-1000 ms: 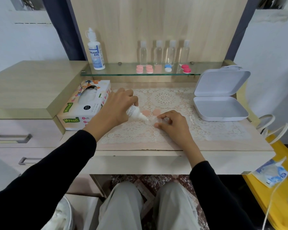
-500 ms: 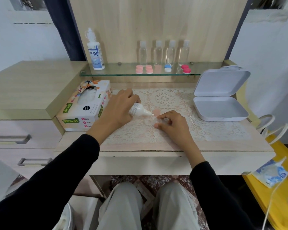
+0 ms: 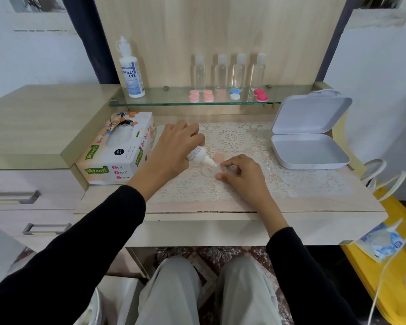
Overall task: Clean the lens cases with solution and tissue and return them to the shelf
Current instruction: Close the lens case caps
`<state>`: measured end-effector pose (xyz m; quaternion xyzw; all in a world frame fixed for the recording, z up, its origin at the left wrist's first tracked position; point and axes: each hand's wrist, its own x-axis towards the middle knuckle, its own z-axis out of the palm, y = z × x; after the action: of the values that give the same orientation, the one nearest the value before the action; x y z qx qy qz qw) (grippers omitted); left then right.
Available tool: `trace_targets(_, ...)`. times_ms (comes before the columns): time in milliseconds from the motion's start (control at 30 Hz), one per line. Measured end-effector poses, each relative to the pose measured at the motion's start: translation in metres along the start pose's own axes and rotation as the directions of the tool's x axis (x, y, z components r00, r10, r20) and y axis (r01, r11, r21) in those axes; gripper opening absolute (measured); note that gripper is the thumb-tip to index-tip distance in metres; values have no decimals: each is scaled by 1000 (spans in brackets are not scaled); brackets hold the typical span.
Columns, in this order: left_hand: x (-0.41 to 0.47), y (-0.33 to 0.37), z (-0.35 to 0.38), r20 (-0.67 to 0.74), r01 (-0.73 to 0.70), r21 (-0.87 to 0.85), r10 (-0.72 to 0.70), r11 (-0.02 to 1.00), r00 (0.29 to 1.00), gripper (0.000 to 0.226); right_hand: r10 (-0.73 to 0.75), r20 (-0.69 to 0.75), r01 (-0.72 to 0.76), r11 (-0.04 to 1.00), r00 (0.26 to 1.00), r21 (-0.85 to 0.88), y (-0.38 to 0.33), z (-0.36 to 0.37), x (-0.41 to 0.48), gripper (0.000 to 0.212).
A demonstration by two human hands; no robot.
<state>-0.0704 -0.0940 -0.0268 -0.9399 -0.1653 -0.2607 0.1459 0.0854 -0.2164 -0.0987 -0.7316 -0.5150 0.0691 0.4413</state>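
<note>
Item under inspection: one open lens case [image 3: 207, 171], translucent white, lying flat on the lace mat [image 3: 244, 139] at the middle of the desk, directly in front of the person. A pale pink cap [image 3: 219, 157] lies loose on the mat just behind it.

Right hand [image 3: 242, 175]: fingers curled, thumb and forefinger closed on the right-hand cup of the case, pinning it to the mat.

Left hand [image 3: 174, 151]: wrapped fully around a small white dropper bottle [image 3: 198, 155]. The bottle is tilted, nozzle down and to the right, tip just over the case beside the right forefinger. Whether liquid is coming out cannot be told.

Surroundings:
- Tissue box [image 3: 117, 151] at the left edge of the mat, close to the left wrist, tissue showing in its slot.
- White hinged box [image 3: 309, 151] on the right of the mat, lid standing open.
- Glass shelf [image 3: 164, 103] above the desk carries a large solution bottle [image 3: 130, 71] at its left end and four clear bottles [image 3: 230, 72] in a row.
- In front of those bottles sit shelf cases [image 3: 234, 95]: pink pairs, one blue and white, one red.
- Yellow surface [image 3: 382, 273] at far right, holding a blue and white packet [image 3: 380, 242]
</note>
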Motion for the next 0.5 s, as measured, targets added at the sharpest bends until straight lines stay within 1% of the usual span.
trace_targets(500, 1, 1, 0, -63, 7, -57, -10, 998, 998, 47, 1, 0, -1, 1000, 1000, 12, -1, -1, 0, 32)
